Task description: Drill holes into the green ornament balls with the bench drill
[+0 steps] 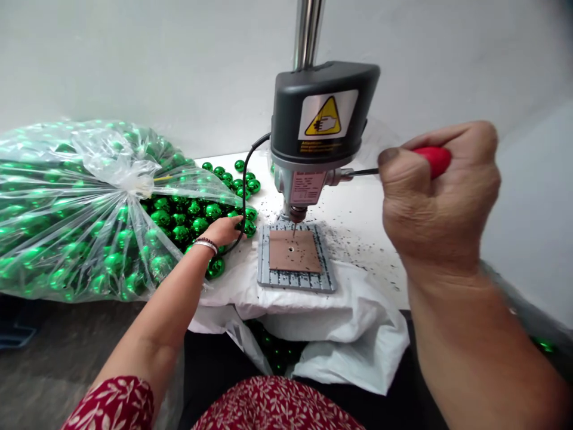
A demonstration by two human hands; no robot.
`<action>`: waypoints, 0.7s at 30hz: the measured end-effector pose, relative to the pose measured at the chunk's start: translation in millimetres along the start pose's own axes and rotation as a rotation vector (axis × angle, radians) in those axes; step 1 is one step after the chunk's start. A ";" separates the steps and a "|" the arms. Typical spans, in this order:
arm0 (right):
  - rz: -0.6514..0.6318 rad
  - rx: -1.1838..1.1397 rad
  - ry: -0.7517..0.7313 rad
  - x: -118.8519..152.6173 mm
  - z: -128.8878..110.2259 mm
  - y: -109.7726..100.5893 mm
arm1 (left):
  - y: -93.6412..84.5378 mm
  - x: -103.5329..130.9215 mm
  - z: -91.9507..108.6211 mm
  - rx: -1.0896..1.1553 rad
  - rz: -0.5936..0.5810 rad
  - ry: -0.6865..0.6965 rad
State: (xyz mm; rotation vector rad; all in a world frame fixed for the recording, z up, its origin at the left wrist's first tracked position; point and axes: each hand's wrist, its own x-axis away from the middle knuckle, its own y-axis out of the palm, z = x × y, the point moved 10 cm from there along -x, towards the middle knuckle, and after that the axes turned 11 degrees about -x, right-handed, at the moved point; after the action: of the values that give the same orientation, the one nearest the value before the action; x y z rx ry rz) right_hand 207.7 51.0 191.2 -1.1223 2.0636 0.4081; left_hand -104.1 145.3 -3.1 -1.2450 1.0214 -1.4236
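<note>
My right hand (441, 203) is wrapped round the red knob (435, 160) of the lever on the small drill press (322, 113). At the spill of shiny green balls (212, 211) left of the press, my left hand (226, 232) reaches in beside the black cable; its fingertips are partly hidden, and what they hold, if anything, cannot be made out. Below the drill bit (294, 230) a brown square board (295, 257) with a small hole lies on the grey slotted base (329, 280). No ball sits on the board.
A large clear plastic bag (134, 182) full of green balls fills the left side. Dark shavings dot the white table (380, 239). A white sack (362, 334) hangs over the front edge, with green balls inside. The black cable (244, 197) loops between press and balls.
</note>
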 end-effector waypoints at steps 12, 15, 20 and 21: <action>0.007 -0.023 0.013 0.4 1.8 -0.5 | 26.8 -23.8 -3.9 0.505 -0.172 -0.115; 0.007 -0.049 0.002 0.1 1.7 -0.3 | 24.1 -17.5 -6.0 0.553 -0.145 -0.145; 0.012 -0.038 -0.050 0.5 -3.0 0.4 | -5.6 2.6 -17.3 0.560 0.013 -0.138; 0.014 -0.041 -0.048 0.5 -2.7 0.5 | -15.0 8.4 -21.8 0.542 0.077 -0.147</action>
State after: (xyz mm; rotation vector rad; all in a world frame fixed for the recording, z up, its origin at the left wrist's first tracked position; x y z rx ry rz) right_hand 205.8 49.4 192.6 -1.1122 2.0306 0.4816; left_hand -127.9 140.1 10.3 -0.8827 0.5241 -1.4019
